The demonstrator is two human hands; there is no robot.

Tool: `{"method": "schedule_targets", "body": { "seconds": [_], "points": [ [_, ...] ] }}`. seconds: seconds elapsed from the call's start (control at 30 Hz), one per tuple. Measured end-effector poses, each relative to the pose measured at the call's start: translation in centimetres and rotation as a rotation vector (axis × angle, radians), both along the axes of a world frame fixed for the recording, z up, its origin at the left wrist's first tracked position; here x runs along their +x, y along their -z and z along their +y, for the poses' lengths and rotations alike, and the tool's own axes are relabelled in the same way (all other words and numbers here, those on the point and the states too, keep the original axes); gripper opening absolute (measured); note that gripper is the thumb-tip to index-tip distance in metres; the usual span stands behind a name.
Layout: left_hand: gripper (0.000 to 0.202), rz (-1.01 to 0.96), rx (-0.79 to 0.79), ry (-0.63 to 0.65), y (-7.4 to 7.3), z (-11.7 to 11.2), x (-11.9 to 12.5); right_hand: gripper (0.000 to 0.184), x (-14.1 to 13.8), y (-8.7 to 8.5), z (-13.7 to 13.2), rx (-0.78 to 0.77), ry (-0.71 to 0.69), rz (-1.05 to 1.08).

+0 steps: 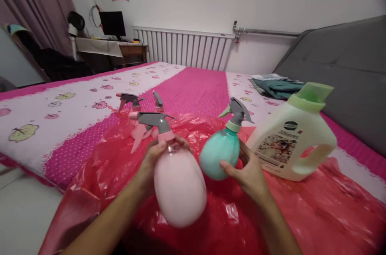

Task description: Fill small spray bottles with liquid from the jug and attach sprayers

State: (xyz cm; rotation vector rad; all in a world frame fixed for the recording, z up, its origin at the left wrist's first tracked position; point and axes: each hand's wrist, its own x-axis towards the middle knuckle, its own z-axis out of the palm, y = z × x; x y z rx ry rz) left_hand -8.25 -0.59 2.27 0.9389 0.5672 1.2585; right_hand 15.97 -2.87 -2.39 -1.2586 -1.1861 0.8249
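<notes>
My left hand (155,158) is closed around the neck of a pink spray bottle (181,186), which has a grey and pink trigger head and leans toward me. To its right, my right hand (247,168) grips a smaller teal spray bottle (218,154) with a grey and green trigger head, the thumb pressed on its side. Both bottles are above a crumpled red plastic sheet (120,166). Right of the teal bottle stands a large cream detergent jug (277,142) with a green cap and a printed label. My left fingers are partly hidden behind the bottle neck.
Beyond the pink bottle, more grey and pink spray heads (131,100) show at the sheet's far edge. Folded clothes (276,86) lie on the pink patterned bed (199,86), beside the grey headboard (334,56). A radiator (183,48) and a desk with a monitor (112,24) stand behind.
</notes>
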Motion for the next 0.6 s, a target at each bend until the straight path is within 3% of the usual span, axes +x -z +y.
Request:
{"method": "schedule_targets", "body": {
  "seconds": [0.1, 0.27, 0.4, 0.47, 0.6],
  "points": [
    [0.038, -0.03, -0.029, -0.062, -0.1, 0.3, -0.3, 0.095, 0.2, 0.0, 0.0, -0.018, 0.075, 0.016],
    [0.028, 0.232, 0.055, -0.401, 0.7, 1.2, -0.5, 0.097, 0.4, -0.5, -0.3, -0.027, 0.203, -0.111],
    [0.031, 0.262, -0.02, -0.392, 1.0, 1.3, -0.4, 0.099, 0.5, -0.7, -0.4, -0.031, 0.24, -0.12],
    [0.031, 0.338, 0.059, -0.394, 1.0, 1.2, -0.5, 0.105, 0.5, -0.7, -0.3, -0.051, 0.223, -0.08],
    [0.031, 0.678, 0.283, -0.465, 1.5, 1.1, -0.4, 0.111, 0.6, -0.5, -0.1, -0.07, 0.243, -0.068]
  ]
}}
